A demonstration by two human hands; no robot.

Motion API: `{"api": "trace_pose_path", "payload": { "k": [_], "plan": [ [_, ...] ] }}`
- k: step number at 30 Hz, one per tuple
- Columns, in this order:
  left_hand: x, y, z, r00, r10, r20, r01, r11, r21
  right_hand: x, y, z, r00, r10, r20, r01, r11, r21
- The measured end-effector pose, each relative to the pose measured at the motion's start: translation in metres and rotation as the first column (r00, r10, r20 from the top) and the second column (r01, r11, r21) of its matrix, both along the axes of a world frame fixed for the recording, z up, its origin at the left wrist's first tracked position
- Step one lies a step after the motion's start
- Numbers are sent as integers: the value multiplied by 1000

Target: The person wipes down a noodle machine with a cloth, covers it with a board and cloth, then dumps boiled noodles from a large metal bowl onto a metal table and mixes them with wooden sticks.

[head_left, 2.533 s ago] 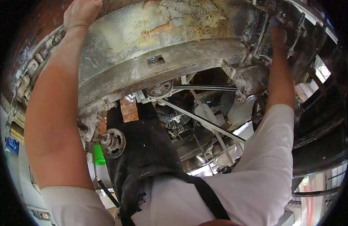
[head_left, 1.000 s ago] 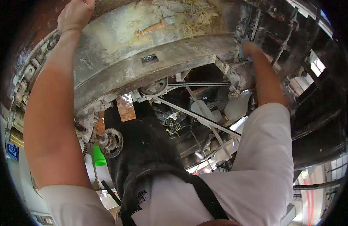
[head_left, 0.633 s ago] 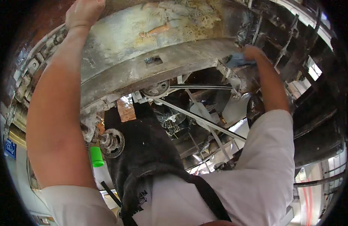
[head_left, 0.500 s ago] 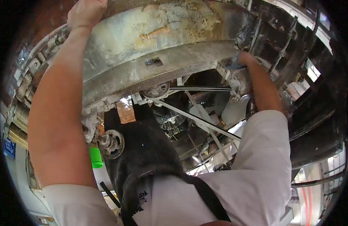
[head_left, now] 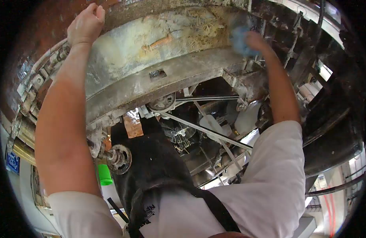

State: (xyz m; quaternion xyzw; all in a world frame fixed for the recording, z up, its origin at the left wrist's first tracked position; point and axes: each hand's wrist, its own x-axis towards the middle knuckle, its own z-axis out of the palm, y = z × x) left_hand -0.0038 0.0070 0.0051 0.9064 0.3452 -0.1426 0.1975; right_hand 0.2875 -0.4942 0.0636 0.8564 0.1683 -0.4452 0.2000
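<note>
My left hand (head_left: 86,24) is at the upper left, fingers curled against the dark reddish rim (head_left: 44,23) of a large machine; nothing shows clearly inside it. At the upper right, my right hand (head_left: 256,42), smeared by motion, has its fingers closed on a blue cloth (head_left: 243,41). The cloth lies at the right end of a curved metal surface (head_left: 119,51) coated with pale yellowish residue and clumps. Below that surface runs a dirty metal ledge (head_left: 131,89) with a small rectangular hole.
Under the ledge are a pulley (head_left: 162,103), a belt (head_left: 206,129) and diagonal bars. A crusted wheel (head_left: 120,159) stands out near my apron (head_left: 151,158), beside a green cup (head_left: 105,175). Dark bars (head_left: 296,47) and a large black housing (head_left: 329,154) are on the right.
My right hand and the blue cloth have moved up from the ledge's right end onto the coated surface. My left hand stays at the rim, slightly lower in view.
</note>
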Motion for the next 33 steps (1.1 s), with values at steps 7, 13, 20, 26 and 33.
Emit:
{"api": "trace_pose_path", "payload": {
  "k": [7, 13, 20, 26, 33],
  "plan": [
    [1, 0, 1, 1000, 5, -14, -5, 1000, -23, -93, 227, 65, 956, 268, 119, -226, 414, 882],
    [1, -2, 1, 999, 42, 17, -41, 998, -46, -33, 234, -120, 816, -28, 577, -372, 738, 563],
    [-3, -7, 0, 973, 51, 225, -46, 999, -28, -66, 265, -75, 712, -327, 621, -370, 576, 728],
    [-8, 0, -10, 970, -70, 233, 77, 997, -20, -70, 264, -60, 737, -343, 583, -345, 550, 760],
    [-10, 0, -21, 986, -16, 164, 20, 1000, -18, -74, 263, -66, 747, -385, 542, -349, 467, 812]
  ]
}}
